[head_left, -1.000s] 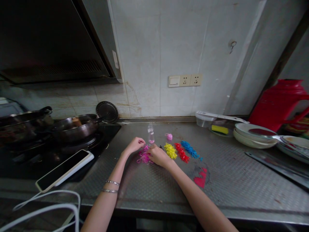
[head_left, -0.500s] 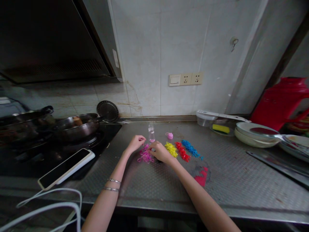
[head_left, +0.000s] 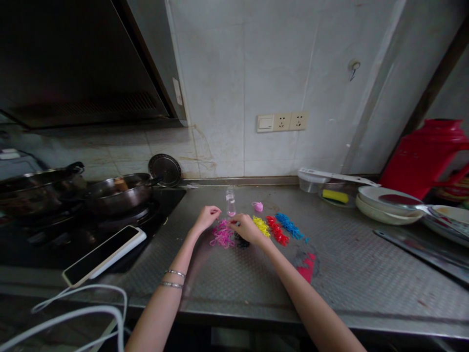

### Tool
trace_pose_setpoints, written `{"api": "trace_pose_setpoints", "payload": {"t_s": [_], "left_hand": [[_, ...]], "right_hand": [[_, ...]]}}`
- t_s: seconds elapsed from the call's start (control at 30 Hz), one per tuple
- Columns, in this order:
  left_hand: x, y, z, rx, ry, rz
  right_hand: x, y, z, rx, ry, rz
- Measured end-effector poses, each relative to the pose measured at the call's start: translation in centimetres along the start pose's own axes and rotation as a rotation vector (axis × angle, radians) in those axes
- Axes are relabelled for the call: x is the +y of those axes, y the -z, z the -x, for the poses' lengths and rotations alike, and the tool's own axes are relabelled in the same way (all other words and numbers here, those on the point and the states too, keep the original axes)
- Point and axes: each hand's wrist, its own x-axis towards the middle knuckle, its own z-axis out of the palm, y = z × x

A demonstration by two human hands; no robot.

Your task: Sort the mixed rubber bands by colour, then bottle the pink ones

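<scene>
My left hand (head_left: 208, 217) is closed in a pinch over the far left side of a pile of pink rubber bands (head_left: 222, 236). Anything between its fingertips is too small to make out. My right hand (head_left: 246, 228) pinches at the right edge of the same pile, its fingertips hiding what they may hold. Partly under this hand lies a pile of black bands (head_left: 242, 241). Just beyond both hands stands a small clear bottle (head_left: 230, 201) with some pink at its bottom. Piles of yellow bands (head_left: 261, 226), red bands (head_left: 277, 231) and blue bands (head_left: 288, 226) lie to the right.
A round pink item with a loop (head_left: 258, 207) sits behind the yellow pile. A red patch (head_left: 306, 269) marks the metal counter (head_left: 234, 288). Pans (head_left: 117, 195) and a phone (head_left: 102, 252) are at left; bowls (head_left: 388, 210), a yellow sponge (head_left: 335, 196) and a red flask (head_left: 425, 156) at right.
My right hand has moved slightly right, showing more of the black bands. My left hand stays nearly in place, and the whole view has shifted a little.
</scene>
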Motion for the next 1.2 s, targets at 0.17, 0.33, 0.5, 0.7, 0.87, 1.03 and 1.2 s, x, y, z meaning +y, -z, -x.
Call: {"api": "trace_pose_setpoints", "payload": {"t_s": [0.17,0.33,0.5,0.7,0.87,1.03,1.2], "left_hand": [[-0.4,-0.5,-0.1,0.0,0.004,-0.026],[-0.6,-0.7,0.0,-0.005,-0.003,-0.056],[-0.5,-0.7,0.1,-0.005,0.026,-0.032],[-0.5,-0.9,0.1,-0.014,0.033,-0.039],[-0.4,-0.7,0.1,-0.026,0.038,-0.029],[-0.1,-0.1,0.1,-0.038,0.051,-0.038],[0.2,0.9,-0.1,-0.069,-0.006,-0.103]], "right_hand": [[0.3,2.1,-1.9,0.108,-0.062,-0.069],[1.0,5.2,-6.2,0.227,-0.072,-0.007],[1.3,6.3,-9.9,0.121,-0.074,0.106],[1.7,5.8,-10.9,-0.001,-0.133,0.242],[2.2,5.6,-11.0,-0.018,-0.09,0.25],[2.0,5.9,-11.0,0.003,-0.047,0.192],[1.2,6.0,-8.7,0.098,-0.01,0.133]]}}
